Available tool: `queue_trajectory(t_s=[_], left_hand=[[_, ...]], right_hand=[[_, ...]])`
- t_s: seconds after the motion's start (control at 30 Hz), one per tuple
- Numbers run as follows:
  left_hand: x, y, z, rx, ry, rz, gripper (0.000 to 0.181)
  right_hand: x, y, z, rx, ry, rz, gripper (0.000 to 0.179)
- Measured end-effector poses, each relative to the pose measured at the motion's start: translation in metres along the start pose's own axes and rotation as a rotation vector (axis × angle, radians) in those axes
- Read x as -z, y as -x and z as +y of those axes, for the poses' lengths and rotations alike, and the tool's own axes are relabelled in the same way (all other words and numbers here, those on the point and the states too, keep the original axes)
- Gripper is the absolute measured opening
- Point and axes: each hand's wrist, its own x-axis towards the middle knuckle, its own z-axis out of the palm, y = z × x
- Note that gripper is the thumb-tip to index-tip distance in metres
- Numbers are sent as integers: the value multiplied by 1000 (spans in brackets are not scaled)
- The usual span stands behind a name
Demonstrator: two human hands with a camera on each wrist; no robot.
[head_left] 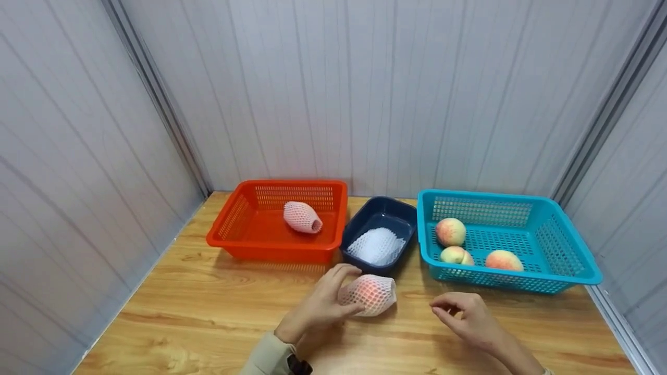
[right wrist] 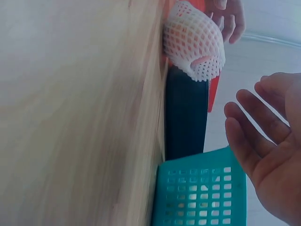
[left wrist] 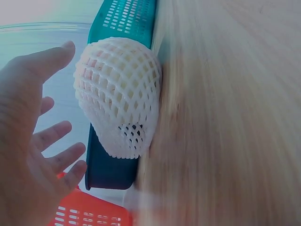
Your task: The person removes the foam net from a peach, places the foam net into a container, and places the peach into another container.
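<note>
A peach in a white foam net sleeve (head_left: 371,295) lies on its side on the wooden table. My left hand (head_left: 325,299) is just left of it, thumb and fingers spread around that end. In the left wrist view a gap shows between the fingers and the netted peach (left wrist: 117,94). To the right, my right hand (head_left: 466,317) hovers over the table with loosely bent fingers and nothing in them. The right wrist view shows the netted peach (right wrist: 195,40) well apart from my right hand (right wrist: 270,136).
An orange-red basket (head_left: 281,253) at the back left holds another netted peach (head_left: 302,217). Beside it, a navy tray (head_left: 385,205) contains white foam nets (head_left: 376,246). A turquoise basket (head_left: 565,208) on the right holds 3 bare peaches (head_left: 451,232). Walls enclose the back and sides.
</note>
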Motion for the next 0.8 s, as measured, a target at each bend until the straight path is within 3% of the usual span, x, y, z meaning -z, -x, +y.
queue_trajectory(t_s=[0.17, 0.37, 0.57, 0.8], left_hand=[[-8, 1, -1, 100, 82, -46, 77], [-15, -8, -1, 191, 116, -99, 89], [-23, -14, -1, 201, 141, -129, 90], [-36, -12, -6, 181, 191, -91, 78]], right_hand=[[-10, -6, -2, -9, -23, -31, 14], [-18, -18, -2, 54, -39, -36, 16], [-21, -20, -2, -23, -38, -94, 15], [-26, -15, 1, -44, -54, -122, 14]])
